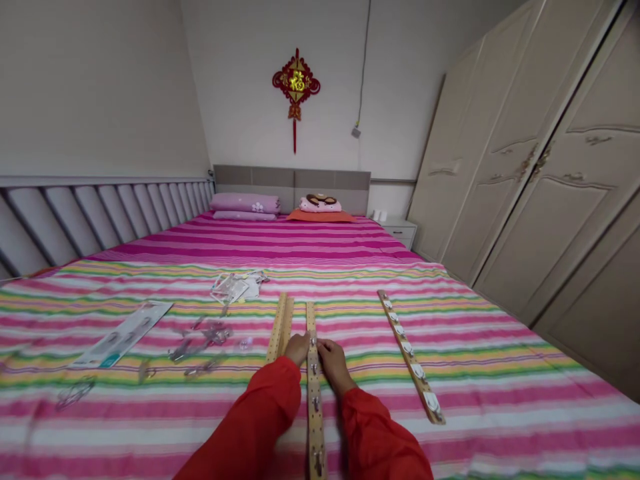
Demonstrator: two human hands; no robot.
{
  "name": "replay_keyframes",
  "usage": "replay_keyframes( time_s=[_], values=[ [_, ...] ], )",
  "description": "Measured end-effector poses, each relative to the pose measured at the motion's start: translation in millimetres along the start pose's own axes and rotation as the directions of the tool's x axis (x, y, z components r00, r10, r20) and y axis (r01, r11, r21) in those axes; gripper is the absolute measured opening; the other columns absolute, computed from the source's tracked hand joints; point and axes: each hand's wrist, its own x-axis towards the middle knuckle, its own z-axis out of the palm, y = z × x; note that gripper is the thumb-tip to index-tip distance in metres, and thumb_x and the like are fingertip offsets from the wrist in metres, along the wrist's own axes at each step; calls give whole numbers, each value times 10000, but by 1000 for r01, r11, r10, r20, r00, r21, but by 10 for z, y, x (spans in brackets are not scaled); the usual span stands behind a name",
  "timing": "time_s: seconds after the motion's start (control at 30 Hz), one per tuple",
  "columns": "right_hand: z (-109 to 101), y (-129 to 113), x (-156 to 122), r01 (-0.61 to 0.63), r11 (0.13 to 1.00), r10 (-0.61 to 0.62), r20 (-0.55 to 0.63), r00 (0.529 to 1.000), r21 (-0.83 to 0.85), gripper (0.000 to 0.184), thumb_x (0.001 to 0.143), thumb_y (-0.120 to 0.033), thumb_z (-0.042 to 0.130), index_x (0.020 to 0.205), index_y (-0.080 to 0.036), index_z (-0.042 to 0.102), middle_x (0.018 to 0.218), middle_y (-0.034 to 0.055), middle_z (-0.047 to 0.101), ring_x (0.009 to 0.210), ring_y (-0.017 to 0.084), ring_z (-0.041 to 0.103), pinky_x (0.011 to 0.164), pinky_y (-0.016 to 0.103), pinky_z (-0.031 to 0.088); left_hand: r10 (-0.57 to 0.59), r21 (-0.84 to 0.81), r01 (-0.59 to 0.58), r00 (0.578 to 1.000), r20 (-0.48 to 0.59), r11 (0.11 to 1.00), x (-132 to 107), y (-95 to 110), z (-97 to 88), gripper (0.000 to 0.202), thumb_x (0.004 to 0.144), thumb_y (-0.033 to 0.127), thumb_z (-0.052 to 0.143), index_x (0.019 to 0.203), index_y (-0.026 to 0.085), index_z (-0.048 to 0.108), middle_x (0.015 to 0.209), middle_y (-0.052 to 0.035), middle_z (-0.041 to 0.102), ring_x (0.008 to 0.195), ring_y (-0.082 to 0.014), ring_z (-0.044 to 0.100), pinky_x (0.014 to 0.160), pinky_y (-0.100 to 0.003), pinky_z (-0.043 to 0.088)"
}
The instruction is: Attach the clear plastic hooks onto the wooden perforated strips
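Observation:
A long wooden strip (315, 393) with several small metal hooks lies on the striped bed between my red sleeves. My left hand (297, 348) pinches a small metal piece against the strip near its upper part. From the other side, my right hand (333, 361) is closed on the strip's edge at the same spot. Two bare wooden strips (279, 327) lie just left of it. A further wooden strip (410, 355) with white-backed hooks lies to the right, apart from my hands.
Loose metal hooks and clear wrappers (203, 341) lie scattered left of the strips, with a flat package (121, 335) and opened plastic packets (235, 287). Pillows (245, 203) rest at the headboard. A wardrobe (540, 180) lines the right side; a padded wall panel (100, 213) runs along the left.

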Motion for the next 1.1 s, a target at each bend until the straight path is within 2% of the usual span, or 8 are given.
replay_keyframes(
  time_s=[0.2,0.27,0.37,0.53,0.73,0.9,1.03,1.1],
  values=[
    [-17,31,-144,-13,999,14,-36,999,31,260,614,-392,628,695,-158,710,609,25,674,602,193,584,597,300,457,151,-59,-150,989,10,987,-302,-39,-240,311,692,459,558,672,159,638,645,-47,659,748,-211,624,643,-264,448],
    [-36,45,-212,-18,998,23,-69,997,64,261,620,-396,624,707,-160,693,571,9,640,545,172,551,550,285,438,222,-91,-223,975,-26,971,-369,-137,-475,294,681,431,548,735,161,651,754,-42,686,805,-200,623,706,-267,463],
    [-61,58,-295,-18,989,37,-125,991,148,236,595,-373,660,704,-165,678,551,-9,610,527,157,532,533,275,426,351,-139,-386,910,-219,912,-361,-383,-932,270,650,365,544,774,156,660,807,-52,699,822,-201,630,779,-302,475],
    [-71,48,-334,-16,975,49,-146,988,223,222,577,-353,701,699,-169,680,534,-17,596,519,151,523,534,273,417,273,217,-197,870,-412,956,-165,-756,-1477,209,690,208,508,828,155,657,832,-62,708,826,-204,648,785,-328,495],
    [-92,20,-351,-33,961,66,-113,991,274,233,576,-357,728,700,-165,684,572,-10,619,535,147,541,560,275,436,246,410,-65,881,-405,910,-49,-834,-1463,380,665,70,519,1018,99,655,1108,-174,660,1055,-288,601,913,-391,435],
    [-111,-9,-392,-29,960,59,-98,993,279,240,597,-374,730,709,-165,689,591,-6,627,558,148,557,578,275,452,252,537,19,868,-427,843,-150,-846,-1405,411,700,92,489,1081,130,637,1114,-146,666,1039,-291,605,856,-380,452],
    [-111,-33,-397,-30,956,57,-86,995,290,243,588,-369,744,713,-167,694,593,-5,633,551,146,558,580,276,459,324,552,-43,847,-423,833,-285,-845,-1398,360,715,121,481,1035,151,644,967,-95,706,933,-249,634,775,-335,465],
    [-115,-54,-397,-49,948,79,-83,993,316,246,575,-372,757,694,-167,691,591,-4,634,547,143,561,579,275,462,425,558,-132,794,-435,819,-371,-831,-1384,354,702,119,489,1022,149,639,897,-75,704,873,-231,635,766,-332,462]
  ],
)
